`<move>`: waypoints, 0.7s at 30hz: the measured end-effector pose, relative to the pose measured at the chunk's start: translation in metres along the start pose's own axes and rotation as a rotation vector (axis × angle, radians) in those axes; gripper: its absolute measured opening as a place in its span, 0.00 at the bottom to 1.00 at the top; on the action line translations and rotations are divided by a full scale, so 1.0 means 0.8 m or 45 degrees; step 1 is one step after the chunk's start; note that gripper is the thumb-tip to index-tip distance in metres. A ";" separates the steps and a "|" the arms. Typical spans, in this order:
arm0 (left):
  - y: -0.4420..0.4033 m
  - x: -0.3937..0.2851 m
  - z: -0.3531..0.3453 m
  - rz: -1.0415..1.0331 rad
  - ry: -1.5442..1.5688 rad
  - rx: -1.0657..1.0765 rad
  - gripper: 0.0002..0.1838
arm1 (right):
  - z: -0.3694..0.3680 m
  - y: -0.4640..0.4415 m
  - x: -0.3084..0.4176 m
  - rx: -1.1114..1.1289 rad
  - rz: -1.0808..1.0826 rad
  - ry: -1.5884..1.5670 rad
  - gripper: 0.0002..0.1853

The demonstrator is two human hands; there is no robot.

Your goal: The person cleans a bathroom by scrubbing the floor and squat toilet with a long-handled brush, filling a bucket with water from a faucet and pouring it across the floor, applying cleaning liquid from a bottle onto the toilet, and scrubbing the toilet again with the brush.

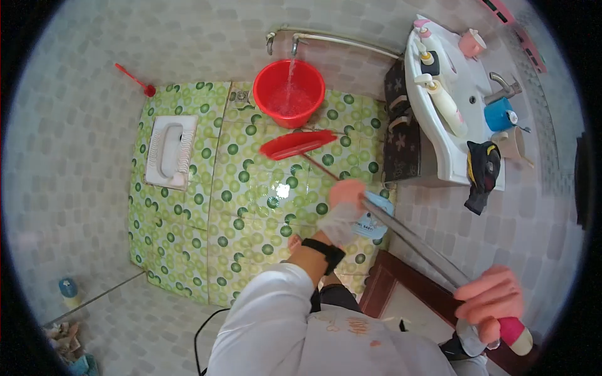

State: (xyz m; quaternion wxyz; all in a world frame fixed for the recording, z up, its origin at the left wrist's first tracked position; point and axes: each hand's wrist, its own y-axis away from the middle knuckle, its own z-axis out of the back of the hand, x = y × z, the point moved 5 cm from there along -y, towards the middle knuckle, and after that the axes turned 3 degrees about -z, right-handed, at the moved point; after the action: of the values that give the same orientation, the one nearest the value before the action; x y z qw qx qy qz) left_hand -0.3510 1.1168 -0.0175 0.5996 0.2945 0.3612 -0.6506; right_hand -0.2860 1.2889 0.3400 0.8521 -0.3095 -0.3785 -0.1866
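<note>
My left hand, in a pinkish-orange glove, is closed around the middle of a long metal pole. My right hand, gloved the same way, grips the pole's upper end at the lower right, near a pink and cream rounded piece. At the pole's far end, a wide red head is over the green-patterned tiled floor. Just beyond it stands a red bucket, with water from a tap running into it.
A squat toilet is set in the floor at left, near a red brush. On the right, a white sink holds bottles, cups and a dark cloth. A light blue mat lies beneath the pole. A brown door frame is at lower right.
</note>
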 end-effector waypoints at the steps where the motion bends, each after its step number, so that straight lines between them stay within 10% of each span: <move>1: 0.005 0.013 0.003 0.034 -0.027 0.002 0.11 | -0.013 -0.013 -0.002 -0.062 -0.079 -0.049 0.20; 8: -0.023 -0.069 -0.022 -0.126 -0.018 -0.078 0.06 | -0.005 0.013 0.052 -0.499 -0.448 0.206 0.17; 10: -0.032 -0.042 -0.084 0.591 1.330 -0.069 0.06 | -0.014 -0.008 0.061 -0.338 -0.407 0.311 0.17; 11: -0.037 -0.039 -0.085 0.593 1.340 -0.081 0.06 | -0.023 -0.016 0.064 -0.271 -0.385 0.418 0.17; 14: -0.041 -0.046 -0.064 -0.009 0.690 -0.212 0.05 | -0.011 -0.012 0.044 -0.073 -0.317 0.249 0.18; 16: -0.026 -0.031 -0.030 -0.279 0.282 -0.294 0.05 | -0.012 -0.013 0.038 -0.471 -0.370 0.114 0.16; 21: 0.006 0.014 0.041 -0.174 -0.085 -0.136 0.10 | -0.042 -0.012 0.020 -0.431 -0.340 -0.069 0.15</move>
State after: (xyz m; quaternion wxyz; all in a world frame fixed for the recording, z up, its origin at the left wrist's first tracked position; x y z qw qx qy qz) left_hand -0.3455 1.0832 -0.0087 0.5804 0.2150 0.3945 -0.6792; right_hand -0.2631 1.2577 0.3385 0.7452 -0.4003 -0.4019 -0.3504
